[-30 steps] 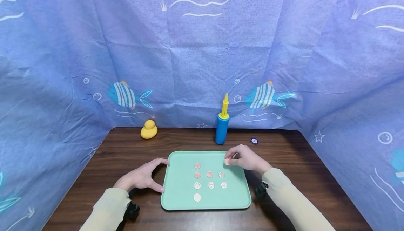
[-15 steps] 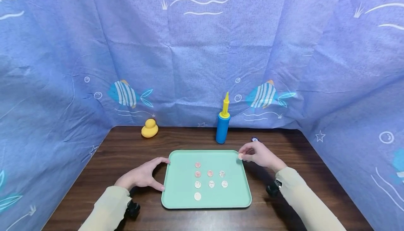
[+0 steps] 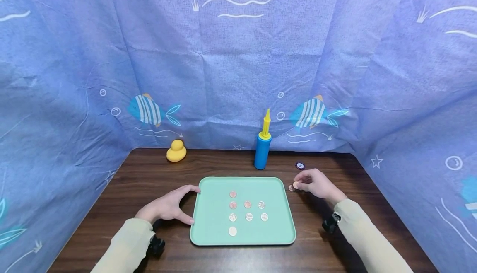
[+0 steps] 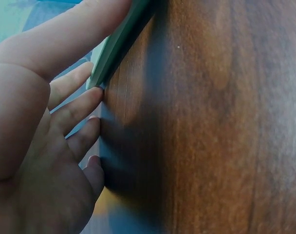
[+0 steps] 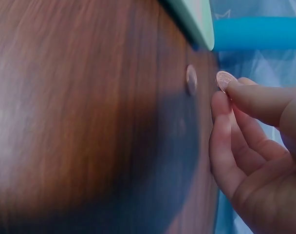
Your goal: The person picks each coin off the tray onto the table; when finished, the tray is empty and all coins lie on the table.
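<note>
My right hand pinches a coin between thumb and fingers, just right of the green tray. A second coin lies on the table by the held one, beyond the tray's right edge. In the right wrist view the two coins are apart. Several copper and silver coins lie flat on the tray in rows and columns. My left hand is spread along the tray's left side, thumb and index finger touching its rim. In the left wrist view its other fingers stretch out beside the tray.
A blue and yellow hand pump stands behind the tray. A yellow rubber duck sits at the back left. A dark poker chip lies behind my right hand. Blue fish-print cloth hangs around the wooden table.
My right hand has carried the pinched coin rightward from above the tray's far right part to beyond its edge, uncovering the second coin. My left hand stays at the tray.
</note>
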Motion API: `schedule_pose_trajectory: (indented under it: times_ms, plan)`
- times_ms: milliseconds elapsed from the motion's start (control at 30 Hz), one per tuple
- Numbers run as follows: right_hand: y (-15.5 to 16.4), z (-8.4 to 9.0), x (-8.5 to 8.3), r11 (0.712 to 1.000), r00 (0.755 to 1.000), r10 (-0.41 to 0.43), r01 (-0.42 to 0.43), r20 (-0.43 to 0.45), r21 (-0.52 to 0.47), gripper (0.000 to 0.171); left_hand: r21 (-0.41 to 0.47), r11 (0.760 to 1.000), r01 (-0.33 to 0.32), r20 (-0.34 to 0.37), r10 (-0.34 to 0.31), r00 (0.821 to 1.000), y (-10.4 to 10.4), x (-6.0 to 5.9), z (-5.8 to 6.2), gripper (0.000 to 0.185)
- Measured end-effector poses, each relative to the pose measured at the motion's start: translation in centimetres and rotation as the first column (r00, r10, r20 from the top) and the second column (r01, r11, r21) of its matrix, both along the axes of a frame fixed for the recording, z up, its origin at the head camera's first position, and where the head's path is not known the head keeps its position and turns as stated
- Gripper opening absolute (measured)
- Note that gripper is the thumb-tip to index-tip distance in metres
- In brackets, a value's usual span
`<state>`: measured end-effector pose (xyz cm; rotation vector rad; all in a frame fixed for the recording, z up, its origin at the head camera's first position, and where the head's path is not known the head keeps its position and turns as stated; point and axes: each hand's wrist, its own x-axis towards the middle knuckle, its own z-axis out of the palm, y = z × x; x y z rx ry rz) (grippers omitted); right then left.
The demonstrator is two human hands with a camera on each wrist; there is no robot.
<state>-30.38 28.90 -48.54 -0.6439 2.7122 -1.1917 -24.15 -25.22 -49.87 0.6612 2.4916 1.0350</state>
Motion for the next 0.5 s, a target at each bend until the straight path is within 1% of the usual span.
schedule_pose_trajectory:
  times_ms: [133, 233, 400, 500]
  plan:
    - [0.5, -0.7, -0.1, 1.000, 0.999, -0.021, 0.021, -0.030, 0.021, 0.008, 0.004, 1.000, 0.000, -0.001, 0.000, 1.000, 0.0, 0.0, 0.1, 0.092]
    - [0.8, -1.0, -0.2, 0.999, 0.999, -0.018, 0.020, -0.051, 0.034, 0.009, 0.001, 1.000, 0.000, -0.002, 0.000, 1.000, 0.0, 0.0, 0.0, 0.092]
    - [0.8, -1.3, -0.2, 0.998, 0.996, -0.007, 0.013, -0.094, 0.067, 0.009, 0.005, 1.000, 0.001, -0.001, -0.001, 1.000, 0.0, 0.0, 0.0, 0.092]
    - [0.7, -1.3, -0.2, 0.994, 0.994, -0.014, 0.025, -0.108, 0.102, 0.010, 0.009, 1.000, 0.000, 0.001, 0.000, 1.000, 0.0, 0.0, 0.0, 0.091]
